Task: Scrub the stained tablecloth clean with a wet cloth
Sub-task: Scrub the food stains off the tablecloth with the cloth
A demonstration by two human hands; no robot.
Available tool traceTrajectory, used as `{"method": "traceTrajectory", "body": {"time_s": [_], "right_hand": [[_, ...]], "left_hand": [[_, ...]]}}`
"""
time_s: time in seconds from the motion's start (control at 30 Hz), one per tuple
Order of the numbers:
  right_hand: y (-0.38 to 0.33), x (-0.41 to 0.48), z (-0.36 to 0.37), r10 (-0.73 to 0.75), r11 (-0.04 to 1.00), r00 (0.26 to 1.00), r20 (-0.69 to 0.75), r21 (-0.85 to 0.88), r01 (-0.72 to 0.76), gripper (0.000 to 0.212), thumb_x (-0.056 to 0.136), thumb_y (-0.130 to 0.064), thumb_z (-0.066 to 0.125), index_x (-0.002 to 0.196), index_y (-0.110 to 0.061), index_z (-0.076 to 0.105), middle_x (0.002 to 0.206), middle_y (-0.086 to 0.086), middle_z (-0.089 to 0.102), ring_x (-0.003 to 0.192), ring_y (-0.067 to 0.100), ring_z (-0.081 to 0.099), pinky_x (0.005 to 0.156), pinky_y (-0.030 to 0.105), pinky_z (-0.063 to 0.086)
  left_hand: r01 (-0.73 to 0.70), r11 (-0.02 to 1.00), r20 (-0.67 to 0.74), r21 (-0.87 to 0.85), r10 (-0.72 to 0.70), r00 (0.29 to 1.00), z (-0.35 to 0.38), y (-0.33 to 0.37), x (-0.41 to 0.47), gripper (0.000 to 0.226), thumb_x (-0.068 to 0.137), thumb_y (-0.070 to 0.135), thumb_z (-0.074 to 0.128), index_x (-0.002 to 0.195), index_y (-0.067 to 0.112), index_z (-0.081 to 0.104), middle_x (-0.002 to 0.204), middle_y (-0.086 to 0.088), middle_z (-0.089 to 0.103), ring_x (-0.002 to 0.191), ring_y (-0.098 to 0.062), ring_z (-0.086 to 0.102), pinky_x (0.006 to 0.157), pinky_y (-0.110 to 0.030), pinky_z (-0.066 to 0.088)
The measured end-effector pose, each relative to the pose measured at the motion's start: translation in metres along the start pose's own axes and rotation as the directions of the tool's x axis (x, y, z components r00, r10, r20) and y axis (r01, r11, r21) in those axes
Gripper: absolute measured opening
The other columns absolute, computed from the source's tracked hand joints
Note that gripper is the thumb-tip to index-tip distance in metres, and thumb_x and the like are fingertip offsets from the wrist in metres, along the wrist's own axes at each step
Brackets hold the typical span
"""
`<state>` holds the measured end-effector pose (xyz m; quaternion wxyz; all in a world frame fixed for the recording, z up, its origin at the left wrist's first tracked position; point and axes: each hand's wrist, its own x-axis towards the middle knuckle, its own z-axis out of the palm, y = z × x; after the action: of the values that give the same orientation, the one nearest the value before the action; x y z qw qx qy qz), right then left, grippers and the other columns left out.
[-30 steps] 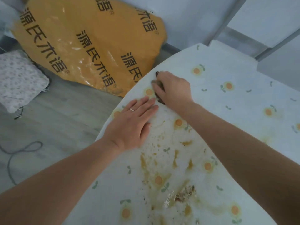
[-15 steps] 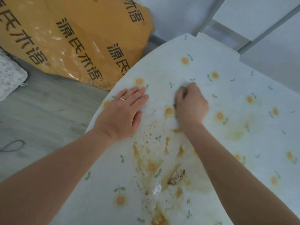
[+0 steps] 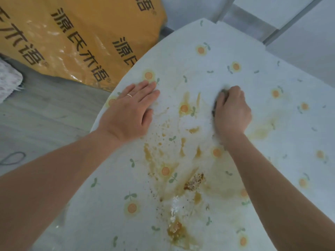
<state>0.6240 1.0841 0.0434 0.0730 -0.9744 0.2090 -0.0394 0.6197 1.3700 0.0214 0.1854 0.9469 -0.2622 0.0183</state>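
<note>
White tablecloth (image 3: 181,57): I see it spread over the table, printed with small orange flowers and green sprigs, its curved edge running down the left.
Stains (image 3: 174,174): yellow-brown smears and specks down the middle of the tablecloth, a crusty brown patch near the bottom centre, and fainter yellow marks to the right of the right wrist.
Left hand (image 3: 130,113): flat, with fingers straight and together, pressing the tablecloth near its left edge; a ring (image 3: 129,95) sits on one finger.
Right hand (image 3: 233,111): fingers curled round the wet cloth, knuckles up, pressed onto the tablecloth at the far end of the stains.
Wet cloth (image 3: 220,100): dark and mostly hidden under the right hand; I make out only a bit by the fingertips.
Orange bag (image 3: 81,38): glossy with black lettering, on the floor beyond the table's left edge.
Floor (image 3: 45,120): grey boards.
</note>
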Motion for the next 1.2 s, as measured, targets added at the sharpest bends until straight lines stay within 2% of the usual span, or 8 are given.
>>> {"method": "traceTrajectory", "body": {"time_s": [0.2,0.37,0.53,0.67,0.8,0.97,1.1,1.2], "right_hand": [[-0.082,-0.016,0.018,-0.477,0.876,0.879,-0.008,0.079,0.476,0.027,0.103,-0.036,0.041,0.100,-0.013,0.054,0.091,0.005,0.059,0.067,0.030,0.058,0.054,0.034,0.038],[-0.062,0.077,0.017,-0.188,0.981,0.982,-0.008,0.047,0.188,0.029,0.102,-0.038,0.036,0.108,-0.013,0.050,0.103,0.010,0.062,0.089,0.036,0.061,0.067,0.038,0.038],[-0.010,0.009,0.002,0.098,0.994,0.995,-0.016,0.056,-0.097,0.027,0.104,-0.036,0.036,0.103,-0.013,0.049,0.093,0.006,0.057,0.073,0.031,0.055,0.062,0.034,0.032],[-0.056,-0.082,0.005,-0.170,0.981,0.981,0.098,0.115,0.159,0.021,0.104,-0.036,0.039,0.096,-0.019,0.047,0.088,-0.003,0.055,0.066,0.021,0.052,0.056,0.032,0.033],[-0.084,-0.050,0.015,-0.389,0.919,0.919,0.061,0.097,0.383,0.027,0.103,-0.040,0.039,0.101,-0.016,0.052,0.092,0.000,0.060,0.069,0.025,0.058,0.056,0.034,0.042],[-0.017,0.009,0.004,-0.027,0.997,0.999,0.033,0.068,0.025,0.022,0.101,-0.038,0.039,0.098,-0.018,0.046,0.089,0.004,0.060,0.073,0.029,0.055,0.063,0.036,0.037],[0.037,-0.049,-0.011,0.294,0.955,0.956,-0.016,0.048,-0.293,0.018,0.102,-0.036,0.040,0.094,-0.020,0.041,0.091,0.006,0.062,0.071,0.031,0.056,0.061,0.034,0.030],[0.005,-0.108,-0.012,0.271,0.959,0.960,0.070,0.062,-0.276,0.021,0.104,-0.034,0.038,0.089,-0.019,0.039,0.082,0.000,0.054,0.056,0.015,0.043,0.051,0.032,0.021]], "left_hand": [[0.006,1.000,0.011,0.006,-0.006,1.000,-0.001,0.000,0.001,0.055,0.099,0.024,0.041,0.151,0.008,0.050,0.162,-0.011,0.042,0.152,-0.027,0.035,0.127,-0.045,0.023],[0.013,1.000,0.025,0.005,-0.013,1.000,-0.001,0.002,0.002,0.056,0.100,0.026,0.038,0.152,0.008,0.048,0.162,-0.010,0.041,0.153,-0.027,0.034,0.128,-0.043,0.021],[0.010,1.000,0.009,0.000,-0.010,1.000,0.000,0.000,0.000,0.055,0.100,0.024,0.040,0.151,0.007,0.050,0.162,-0.011,0.042,0.153,-0.026,0.034,0.127,-0.045,0.023],[0.012,1.000,-0.002,-0.013,-0.012,1.000,0.000,-0.001,0.000,0.053,0.100,0.023,0.041,0.150,0.007,0.051,0.160,-0.011,0.043,0.152,-0.027,0.036,0.126,-0.047,0.025],[0.006,1.000,0.005,-0.010,-0.006,1.000,0.000,0.000,0.000,0.053,0.100,0.021,0.042,0.150,0.007,0.051,0.160,-0.012,0.043,0.151,-0.028,0.036,0.126,-0.047,0.026],[0.009,1.000,0.030,-0.007,-0.009,1.000,-0.001,-0.001,0.000,0.054,0.101,0.021,0.036,0.152,0.007,0.047,0.162,-0.012,0.040,0.153,-0.027,0.033,0.127,-0.046,0.023],[-0.002,1.000,0.005,-0.028,0.002,1.000,0.000,0.000,-0.002,0.052,0.101,0.020,0.038,0.149,0.005,0.050,0.160,-0.014,0.043,0.151,-0.029,0.036,0.126,-0.046,0.024],[0.004,1.000,0.004,-0.030,-0.004,1.000,0.001,0.001,-0.003,0.047,0.100,0.019,0.041,0.143,0.002,0.054,0.156,-0.017,0.047,0.148,-0.032,0.040,0.125,-0.048,0.026]]}}
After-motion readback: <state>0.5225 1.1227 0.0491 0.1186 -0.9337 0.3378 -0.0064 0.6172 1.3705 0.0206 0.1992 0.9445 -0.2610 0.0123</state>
